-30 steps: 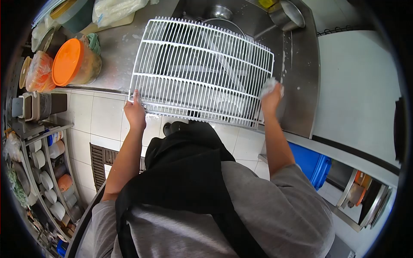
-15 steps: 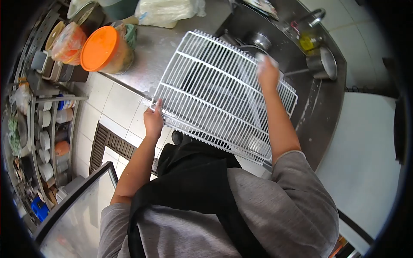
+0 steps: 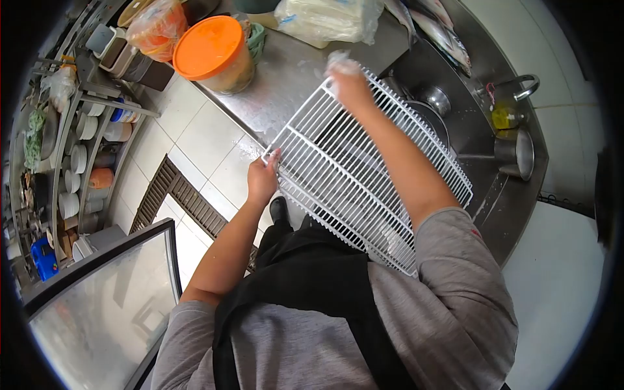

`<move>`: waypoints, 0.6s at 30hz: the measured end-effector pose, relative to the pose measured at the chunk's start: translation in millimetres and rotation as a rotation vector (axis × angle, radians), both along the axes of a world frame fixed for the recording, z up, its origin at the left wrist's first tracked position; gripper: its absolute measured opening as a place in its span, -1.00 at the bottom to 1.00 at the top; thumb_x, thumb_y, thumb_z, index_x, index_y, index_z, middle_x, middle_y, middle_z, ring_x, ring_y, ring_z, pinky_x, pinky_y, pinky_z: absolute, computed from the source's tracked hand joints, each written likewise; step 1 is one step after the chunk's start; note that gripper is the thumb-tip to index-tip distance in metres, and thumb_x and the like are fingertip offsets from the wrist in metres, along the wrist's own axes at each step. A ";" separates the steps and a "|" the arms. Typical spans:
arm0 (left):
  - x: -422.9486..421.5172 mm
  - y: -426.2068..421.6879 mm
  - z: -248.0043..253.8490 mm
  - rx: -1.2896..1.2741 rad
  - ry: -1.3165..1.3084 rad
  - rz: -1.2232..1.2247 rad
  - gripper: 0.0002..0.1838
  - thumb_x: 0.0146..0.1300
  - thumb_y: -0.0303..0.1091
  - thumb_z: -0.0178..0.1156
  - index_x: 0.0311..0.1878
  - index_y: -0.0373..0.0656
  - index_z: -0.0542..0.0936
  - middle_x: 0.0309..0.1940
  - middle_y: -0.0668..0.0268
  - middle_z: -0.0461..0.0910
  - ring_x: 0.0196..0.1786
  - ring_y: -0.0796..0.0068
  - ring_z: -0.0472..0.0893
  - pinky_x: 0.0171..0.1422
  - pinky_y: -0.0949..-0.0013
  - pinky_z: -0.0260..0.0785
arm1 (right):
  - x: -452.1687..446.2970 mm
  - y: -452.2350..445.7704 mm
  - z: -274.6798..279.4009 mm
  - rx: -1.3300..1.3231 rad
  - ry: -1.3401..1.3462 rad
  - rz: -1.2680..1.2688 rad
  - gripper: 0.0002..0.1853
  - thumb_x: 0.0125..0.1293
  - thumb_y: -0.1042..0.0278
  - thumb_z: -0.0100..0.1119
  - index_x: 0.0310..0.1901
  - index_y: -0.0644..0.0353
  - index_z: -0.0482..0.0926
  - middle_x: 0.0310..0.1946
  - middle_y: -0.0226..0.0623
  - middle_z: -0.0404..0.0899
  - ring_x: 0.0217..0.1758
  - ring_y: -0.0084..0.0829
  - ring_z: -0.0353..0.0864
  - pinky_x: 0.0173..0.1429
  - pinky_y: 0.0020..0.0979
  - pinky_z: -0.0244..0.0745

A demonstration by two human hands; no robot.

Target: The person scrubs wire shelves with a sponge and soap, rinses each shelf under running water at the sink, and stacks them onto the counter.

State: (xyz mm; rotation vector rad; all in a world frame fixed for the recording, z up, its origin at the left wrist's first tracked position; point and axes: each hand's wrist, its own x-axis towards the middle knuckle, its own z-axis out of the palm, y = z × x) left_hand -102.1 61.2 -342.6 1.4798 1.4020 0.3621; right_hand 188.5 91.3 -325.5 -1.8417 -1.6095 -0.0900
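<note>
A white wire rack (image 3: 351, 175) lies tilted over the sink, its near edge close to my apron. My left hand (image 3: 262, 179) is closed around the rack's left corner, with the thumb on top. My right hand (image 3: 351, 84) is at the rack's far left corner, its fingers closed on a whitish, foamy-looking wad (image 3: 341, 64) smeared by motion. My right forearm crosses above the wires. Under the rack, the dark sink basin (image 3: 465, 140) shows, with a metal bowl (image 3: 434, 101) in it.
An orange-lidded tub (image 3: 211, 49) and a bag of white stuff (image 3: 328, 19) stand on the steel counter (image 3: 279, 84). Whole fish (image 3: 442, 36) lie behind the sink. A faucet (image 3: 525, 88) and a pot (image 3: 515, 154) are at right. An open glass door (image 3: 107, 312) is at lower left.
My right hand has swept from the rack's far right side to its far left corner. My left hand keeps its hold. The view has shifted, and the fish show more fully.
</note>
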 end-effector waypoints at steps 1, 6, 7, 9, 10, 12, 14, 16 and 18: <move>-0.5 -1.0 0.4 0.001 -0.002 0.009 -0.60 0.26 -0.09 0.11 -0.30 -0.33 0.62 -0.69 0.24 0.50 -0.57 0.56 0.37 -0.44 0.36 0.25 | 14.1 3.2 0.0 -0.032 0.065 -0.081 -0.83 0.04 0.45 0.09 -0.30 0.23 0.57 -0.14 -0.12 0.50 -0.01 -0.11 0.44 0.06 -0.24 0.38; 0.2 0.8 -6.4 -0.005 -0.029 0.039 -0.57 0.26 -0.04 0.12 -0.44 -0.29 0.57 -0.73 0.45 0.32 -0.59 0.64 0.24 -0.50 0.41 0.13 | -11.5 10.7 -27.0 -0.012 0.315 0.019 -0.54 -0.02 0.53 0.12 0.02 0.23 0.43 -0.06 -0.03 0.40 0.04 -0.10 0.42 0.09 -0.21 0.37; -1.9 1.5 -9.0 -0.030 0.019 0.017 -0.56 0.25 -0.03 0.12 -0.46 -0.29 0.56 -0.74 0.45 0.31 -0.60 0.64 0.23 -0.51 0.41 0.13 | -43.7 -7.6 -3.9 -0.026 0.056 0.142 -0.55 -0.02 0.54 0.13 0.01 0.22 0.44 -0.06 -0.03 0.40 0.05 -0.11 0.41 0.10 -0.20 0.36; -4.8 1.8 -17.1 0.010 0.062 0.032 -0.45 0.20 0.04 0.15 -0.57 -0.36 0.52 -0.78 0.18 0.40 -0.67 0.44 0.32 -0.52 0.26 0.21 | -36.2 -5.5 0.4 -0.008 -0.034 0.244 -0.58 0.00 0.50 0.13 -0.02 0.16 0.45 -0.05 -0.06 0.41 0.06 -0.12 0.42 0.09 -0.18 0.37; -4.2 1.3 -17.0 0.019 0.020 0.049 -0.46 0.20 0.05 0.15 -0.56 -0.36 0.52 -0.79 0.18 0.39 -0.67 0.45 0.32 -0.52 0.27 0.20 | -17.2 3.4 3.9 -0.133 -0.050 0.042 -0.60 0.00 0.48 0.13 -0.04 0.16 0.46 -0.09 -0.06 0.44 0.03 -0.11 0.44 0.07 -0.18 0.38; -0.4 -1.6 -5.6 0.029 -0.028 0.064 -0.47 0.23 0.01 0.12 -0.55 -0.36 0.52 -0.80 0.21 0.37 -0.68 0.49 0.29 -0.55 0.31 0.17 | 6.5 15.0 -2.5 -0.241 0.040 -0.249 -0.67 0.01 0.42 0.13 -0.11 0.19 0.49 -0.26 -0.08 0.49 -0.12 -0.06 0.48 0.00 -0.16 0.39; 0.1 -2.9 -7.5 0.026 -0.072 0.083 -0.48 0.27 0.00 0.07 -0.53 -0.35 0.53 -0.80 0.26 0.35 -0.69 0.52 0.28 -0.56 0.34 0.16 | -30.9 9.9 -3.5 -0.236 0.062 -0.234 -0.68 0.02 0.42 0.12 -0.12 0.21 0.49 -0.28 -0.07 0.50 -0.14 -0.05 0.49 -0.01 -0.16 0.40; -0.2 -2.3 -10.2 0.026 -0.116 0.105 -0.49 0.31 -0.02 0.03 -0.51 -0.33 0.53 -0.80 0.32 0.33 -0.69 0.55 0.26 -0.57 0.38 0.15 | -92.2 -3.1 -12.8 -0.253 0.040 -0.086 -0.71 0.03 0.44 0.11 -0.15 0.22 0.50 -0.27 -0.06 0.51 -0.14 -0.05 0.50 -0.02 -0.17 0.41; -1.9 -3.8 -14.7 -0.306 -0.461 0.290 -0.51 0.36 -0.02 -0.07 -0.47 -0.26 0.53 -0.76 0.42 0.30 -0.67 0.63 0.24 -0.58 0.45 0.13 | -170.6 -35.8 -8.1 -0.108 0.009 0.091 -0.74 0.02 0.49 0.10 -0.18 0.23 0.51 -0.22 -0.06 0.52 -0.11 -0.08 0.51 0.01 -0.20 0.41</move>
